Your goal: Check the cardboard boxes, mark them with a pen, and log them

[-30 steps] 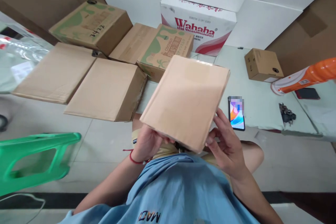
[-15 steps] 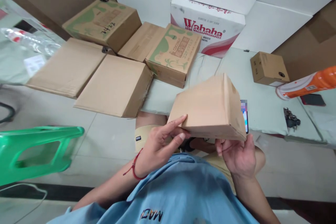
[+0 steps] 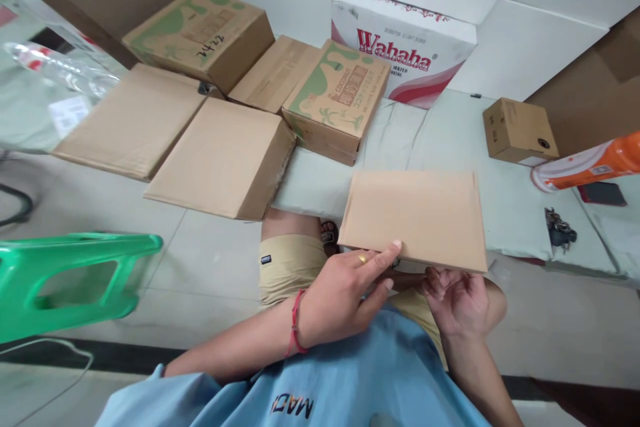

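A plain brown cardboard box (image 3: 415,213) is tilted over my lap, with its broad plain face upward. My left hand (image 3: 355,287), with a ring and a red string bracelet, touches the near edge of the box; its index finger rests on the top face and its thumb is below. My right hand (image 3: 457,297) is under the near right corner, palm up, its curled fingers against the box. The underside of the box and some fingertips are hidden.
Several cartons lie to the left, among them a plain box (image 3: 215,153) and a green-printed box (image 3: 337,97). Behind stands a white Wahaha carton (image 3: 400,47). A small box (image 3: 520,130), an orange bottle (image 3: 590,163) and keys (image 3: 560,230) lie right. A green stool (image 3: 80,280) stands left.
The held box has turned so its broad face shows and its right side is out of sight. My left hand has moved right along the near edge. The phone behind the box is now hidden.
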Action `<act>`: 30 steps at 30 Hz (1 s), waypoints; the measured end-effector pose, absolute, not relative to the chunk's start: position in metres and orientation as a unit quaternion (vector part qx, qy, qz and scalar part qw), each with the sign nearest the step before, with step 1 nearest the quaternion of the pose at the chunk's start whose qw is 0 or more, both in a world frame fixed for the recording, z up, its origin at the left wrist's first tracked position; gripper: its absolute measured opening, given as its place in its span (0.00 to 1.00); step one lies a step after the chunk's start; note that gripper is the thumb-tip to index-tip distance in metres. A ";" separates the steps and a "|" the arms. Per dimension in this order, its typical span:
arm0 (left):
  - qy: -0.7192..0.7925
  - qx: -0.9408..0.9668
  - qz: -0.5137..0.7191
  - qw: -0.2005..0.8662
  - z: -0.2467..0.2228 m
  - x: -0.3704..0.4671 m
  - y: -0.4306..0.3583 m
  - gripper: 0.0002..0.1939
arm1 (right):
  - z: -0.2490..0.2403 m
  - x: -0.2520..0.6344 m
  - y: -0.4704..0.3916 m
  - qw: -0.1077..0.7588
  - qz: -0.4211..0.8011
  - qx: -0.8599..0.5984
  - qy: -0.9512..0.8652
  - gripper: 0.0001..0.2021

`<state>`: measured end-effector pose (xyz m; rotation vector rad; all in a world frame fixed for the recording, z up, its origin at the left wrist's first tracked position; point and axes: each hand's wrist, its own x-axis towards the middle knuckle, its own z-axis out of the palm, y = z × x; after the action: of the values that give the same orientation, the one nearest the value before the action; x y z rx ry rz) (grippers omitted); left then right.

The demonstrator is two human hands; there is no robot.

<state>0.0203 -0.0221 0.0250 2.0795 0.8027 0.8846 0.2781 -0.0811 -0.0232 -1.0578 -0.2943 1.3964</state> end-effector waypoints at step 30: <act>0.385 0.743 0.454 0.306 0.018 -0.006 -0.025 0.14 | 0.017 0.244 -0.078 0.620 0.471 -0.552 -0.296 0.12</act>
<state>-0.0062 -0.0250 0.0180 1.9677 1.0186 1.2015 0.2436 -0.0781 0.0167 -1.2696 -0.6813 1.0839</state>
